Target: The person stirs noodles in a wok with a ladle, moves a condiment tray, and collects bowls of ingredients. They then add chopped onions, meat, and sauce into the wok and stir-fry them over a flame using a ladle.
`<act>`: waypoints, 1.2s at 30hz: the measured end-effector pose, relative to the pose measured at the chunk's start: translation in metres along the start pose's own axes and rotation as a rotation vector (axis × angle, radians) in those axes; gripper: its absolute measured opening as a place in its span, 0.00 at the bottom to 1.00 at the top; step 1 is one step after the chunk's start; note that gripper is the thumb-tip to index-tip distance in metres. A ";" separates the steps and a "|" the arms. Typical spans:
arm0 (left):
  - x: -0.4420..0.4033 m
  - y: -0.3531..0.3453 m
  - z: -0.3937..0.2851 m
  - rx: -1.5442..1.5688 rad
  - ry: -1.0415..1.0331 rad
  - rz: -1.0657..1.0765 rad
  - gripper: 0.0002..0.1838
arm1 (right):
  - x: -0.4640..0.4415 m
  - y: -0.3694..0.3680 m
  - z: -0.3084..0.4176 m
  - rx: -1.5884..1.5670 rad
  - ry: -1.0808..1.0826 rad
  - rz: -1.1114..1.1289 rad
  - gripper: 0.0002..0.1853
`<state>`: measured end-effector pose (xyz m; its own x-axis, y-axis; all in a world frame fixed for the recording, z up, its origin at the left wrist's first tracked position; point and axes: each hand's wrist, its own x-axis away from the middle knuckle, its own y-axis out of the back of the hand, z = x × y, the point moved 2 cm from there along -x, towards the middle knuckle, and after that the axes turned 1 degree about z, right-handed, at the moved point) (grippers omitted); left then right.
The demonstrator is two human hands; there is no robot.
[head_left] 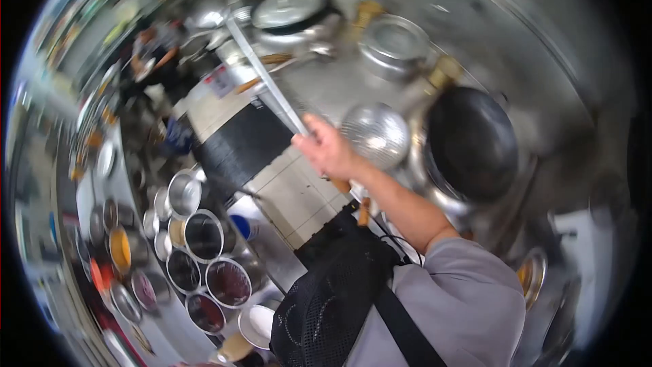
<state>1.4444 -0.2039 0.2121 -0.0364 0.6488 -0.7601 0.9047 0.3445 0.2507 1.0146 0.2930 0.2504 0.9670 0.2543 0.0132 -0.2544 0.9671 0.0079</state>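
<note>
My right hand (327, 151) is closed around a long metal handle (261, 71) that slants up and left across the view. Brownish wooden handle ends show just below the hand. At the far end of the handle is a blurred, shiny round metal shape (206, 15); whether it is the tool's own bowl I cannot tell. Beside my hand on the right rests a round perforated strainer (375, 137). Further right a large dark wok (472, 143) sits on the stove. My left hand is out of view.
Several pots of sauces (229, 281) crowd the left counter (159, 319). A lidded pot (394, 44) and a larger lidded pot (288, 10) stand on the steel stove top. A black mat (248, 143) covers part of the tiled floor. Another person (155, 54) is further away, upper left.
</note>
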 end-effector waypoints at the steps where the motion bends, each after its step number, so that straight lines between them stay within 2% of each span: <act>1: 0.000 -0.034 -0.018 -0.175 -0.010 0.136 0.24 | 0.023 0.012 -0.015 -0.050 0.079 -0.016 0.23; 3: 0.021 -0.090 -0.094 0.139 -0.317 0.311 0.29 | 0.077 0.046 -0.027 -0.066 0.004 -0.097 0.21; 4: 0.049 -0.114 -0.139 0.425 -0.038 0.464 0.26 | 0.105 0.067 -0.025 -0.089 0.000 -0.177 0.21; 5: 0.071 -0.132 -0.173 0.452 -0.067 0.500 0.20 | 0.131 0.086 -0.022 -0.091 0.000 -0.232 0.20; 6: 0.090 -0.155 -0.187 0.569 -0.061 0.639 0.20 | 0.155 0.103 -0.024 -0.091 0.000 -0.281 0.19; 7: 0.112 -0.166 -0.215 0.576 -0.137 0.750 0.19 | 0.172 0.119 -0.041 0.013 0.101 -0.404 0.17; 9: 0.164 -0.181 -0.275 0.645 -0.191 0.974 0.18 | 0.218 0.150 -0.051 0.041 0.077 -0.543 0.17; 10: 0.187 -0.186 -0.298 0.664 -0.365 1.070 0.17 | 0.242 0.163 -0.057 0.086 0.059 -0.624 0.17; 14: 0.304 -0.170 -0.382 0.892 -0.430 1.660 0.14 | 0.347 0.183 -0.068 0.000 -0.082 -0.903 0.21; 15: 0.337 -0.166 -0.391 0.966 -0.357 1.814 0.14 | 0.374 0.182 -0.070 -0.082 -0.161 -0.964 0.22; 16: 0.364 -0.159 -0.403 0.992 -0.575 1.861 0.14 | 0.399 0.179 -0.070 -0.115 -0.144 -1.037 0.22; 18: 0.405 -0.120 -0.446 1.057 -0.825 1.940 0.15 | 0.446 0.167 -0.078 -0.096 -0.179 -1.209 0.21; 19: 0.432 -0.111 -0.457 1.184 -0.816 2.004 0.15 | 0.468 0.158 -0.073 -0.096 -0.244 -1.286 0.21; 20: 0.449 -0.097 -0.475 1.252 -1.051 1.922 0.16 | 0.487 0.147 -0.067 -0.097 -0.305 -1.363 0.21; 22: 0.487 -0.078 -0.499 1.461 -1.184 1.807 0.20 | 0.524 0.118 -0.076 0.209 -0.345 -1.546 0.21; 25: 0.530 -0.062 -0.517 1.559 -1.282 1.736 0.22 | 0.556 0.066 -0.069 0.182 -0.491 -1.720 0.20; 28: 0.560 -0.060 -0.513 1.581 -1.298 1.738 0.21 | 0.583 0.023 -0.071 0.190 -0.644 -1.848 0.21; 31: 0.564 -0.058 -0.514 1.583 -1.213 1.701 0.13 | 0.598 -0.007 -0.066 0.092 -0.674 -1.950 0.25; 36: 0.564 -0.061 -0.513 1.561 -1.212 1.732 0.10 | 0.606 -0.021 -0.062 -0.011 -0.638 -2.030 0.26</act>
<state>1.1511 0.4894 0.0756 0.2438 -0.8526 -0.4622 -0.5148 -0.5177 0.6834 1.6070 0.4276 0.1964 -0.3087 -0.9181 0.2487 0.8802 -0.1766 0.4405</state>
